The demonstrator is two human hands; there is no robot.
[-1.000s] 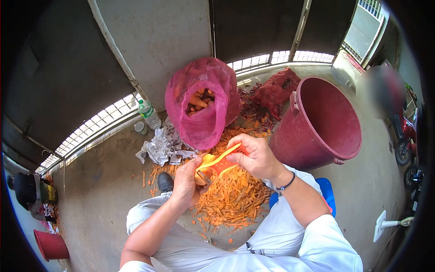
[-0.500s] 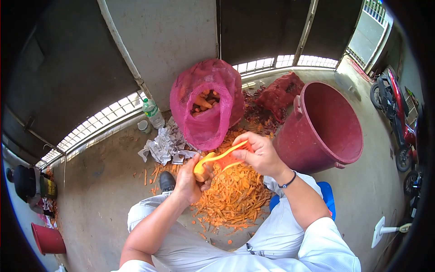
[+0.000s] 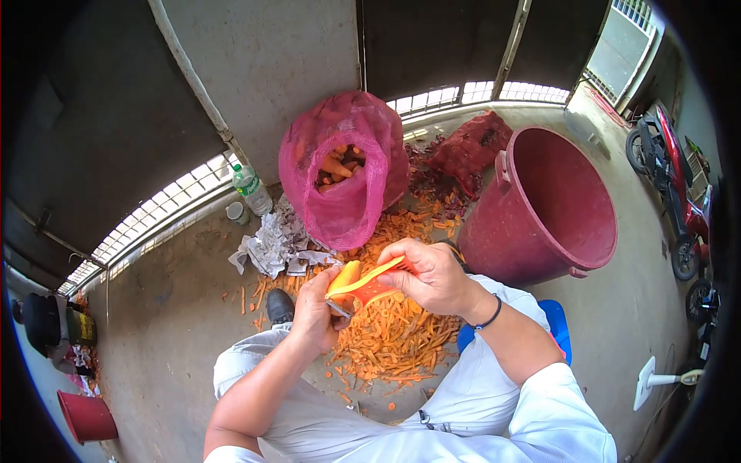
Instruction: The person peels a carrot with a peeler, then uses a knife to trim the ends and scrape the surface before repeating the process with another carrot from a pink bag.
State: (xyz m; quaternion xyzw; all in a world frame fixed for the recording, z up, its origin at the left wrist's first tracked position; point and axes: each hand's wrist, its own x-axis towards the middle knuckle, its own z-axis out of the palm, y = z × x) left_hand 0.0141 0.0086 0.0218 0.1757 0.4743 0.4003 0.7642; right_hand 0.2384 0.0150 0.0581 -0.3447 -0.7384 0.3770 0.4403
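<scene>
My left hand [image 3: 315,307] is wrapped round a carrot [image 3: 346,274], whose peeled yellow-orange upper part shows above the fingers. In my right hand [image 3: 432,272] is an orange peeler [image 3: 369,288], held by its handle. The peeler's metal blade end lies against the carrot beside my left fingers. Below both hands, a heap of carrot peelings [image 3: 394,336] covers the floor between my legs. A pink mesh sack [image 3: 351,220] just beyond the hands stands open toward me, with carrots [image 3: 337,166] inside.
At the right stands a big dark red bin [image 3: 505,224]. A red mesh sack [image 3: 471,150] lies behind it. Crumpled paper [image 3: 274,245], a plastic bottle [image 3: 251,190] and a cup [image 3: 237,213] are left of the pink sack. A small red bucket [image 3: 86,417] and motorbikes [image 3: 671,170] flank the area.
The peeler has moved down and left along the carrot, and its blade end now sits by my left fingers. My right hand has shifted slightly left and down. The whole view has shifted a little.
</scene>
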